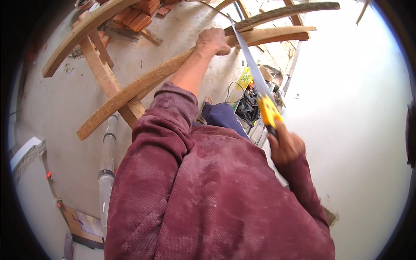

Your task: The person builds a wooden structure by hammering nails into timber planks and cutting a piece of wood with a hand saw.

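My left hand [213, 42] is closed over a long pale wooden beam [143, 84], at the spot where a darker wooden beam [281, 15] runs alongside it. My right hand [286, 146] grips the yellow and black handle of a handsaw [256, 78], low on the right. Its long grey blade points up and away, crossing the beams just right of my left hand. Whether the teeth have cut into the wood cannot be made out. A wooden crosspiece [104, 78] meets the pale beam near its left part.
Another beam [86, 27] lies across the crosspiece at far left. Orange bricks [139, 21] are piled beyond it. A grey pipe [107, 160] stands at my left. A black plastic bag [248, 106] and clutter lie beneath the saw. A pale wall [355, 130] rises on the right.
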The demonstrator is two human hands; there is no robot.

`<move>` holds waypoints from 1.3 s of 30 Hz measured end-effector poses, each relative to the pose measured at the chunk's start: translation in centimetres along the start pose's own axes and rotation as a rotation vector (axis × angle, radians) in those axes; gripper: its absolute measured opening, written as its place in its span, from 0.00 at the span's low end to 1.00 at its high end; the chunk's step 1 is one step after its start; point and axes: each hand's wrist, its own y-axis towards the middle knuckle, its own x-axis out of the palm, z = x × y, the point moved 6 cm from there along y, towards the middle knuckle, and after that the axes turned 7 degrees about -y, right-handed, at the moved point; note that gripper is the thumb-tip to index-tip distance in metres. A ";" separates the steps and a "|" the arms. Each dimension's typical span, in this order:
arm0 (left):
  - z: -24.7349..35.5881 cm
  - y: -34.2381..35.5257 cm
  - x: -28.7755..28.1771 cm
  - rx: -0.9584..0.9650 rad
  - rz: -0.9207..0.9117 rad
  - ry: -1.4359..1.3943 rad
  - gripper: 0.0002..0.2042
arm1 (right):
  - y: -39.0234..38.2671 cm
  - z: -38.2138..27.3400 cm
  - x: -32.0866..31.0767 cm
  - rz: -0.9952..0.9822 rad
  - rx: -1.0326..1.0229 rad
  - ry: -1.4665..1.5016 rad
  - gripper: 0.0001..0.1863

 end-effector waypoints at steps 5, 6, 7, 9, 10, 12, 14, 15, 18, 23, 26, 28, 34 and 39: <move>2.7 -0.3 0.5 -0.002 -0.018 -0.047 0.19 | 10.5 2.7 3.7 0.113 -0.114 -0.139 0.13; 3.8 -0.3 1.1 0.027 -0.025 -0.047 0.19 | 13.2 4.1 5.2 0.307 -0.117 -0.138 0.12; 4.7 0.1 1.4 0.058 0.002 -0.078 0.20 | 15.9 4.3 5.6 0.190 0.018 -0.170 0.11; 3.8 0.6 1.6 0.064 -0.021 -0.058 0.21 | 16.2 2.8 5.1 0.192 -0.075 -0.292 0.10; 3.3 0.5 1.6 0.054 -0.024 -0.066 0.21 | 13.1 1.4 4.2 0.306 -0.309 -0.400 0.09; 1.1 0.5 0.2 0.038 0.017 -0.048 0.21 | 7.5 0.9 3.7 0.140 -0.215 -0.310 0.15; 0.5 0.1 0.6 0.010 0.002 -0.038 0.22 | 0.3 1.0 0.8 0.096 -0.028 -0.042 0.25; 1.5 0.0 0.8 0.003 0.012 -0.031 0.21 | -1.2 2.4 0.7 0.009 0.050 -0.011 0.26; 1.4 0.1 1.2 0.007 -0.055 0.025 0.20 | 7.4 2.2 1.9 -0.071 0.068 0.001 0.13; 3.9 0.8 1.6 0.079 -0.003 -0.056 0.22 | 17.7 4.7 6.6 0.174 -0.120 -0.218 0.06; 1.3 0.5 0.2 0.098 0.082 -0.046 0.22 | 7.6 1.6 3.1 0.219 -0.246 -0.220 0.08; 0.2 -0.1 0.3 0.018 -0.005 -0.042 0.22 | 0.3 2.3 1.3 0.086 -0.111 -0.112 0.15; 4.6 0.3 1.6 0.081 0.015 -0.044 0.21 | 14.9 7.7 6.4 0.247 -0.179 -0.093 0.12; 2.6 1.1 0.4 0.072 -0.005 -0.013 0.22 | 10.4 3.7 5.0 0.185 -0.329 -0.448 0.11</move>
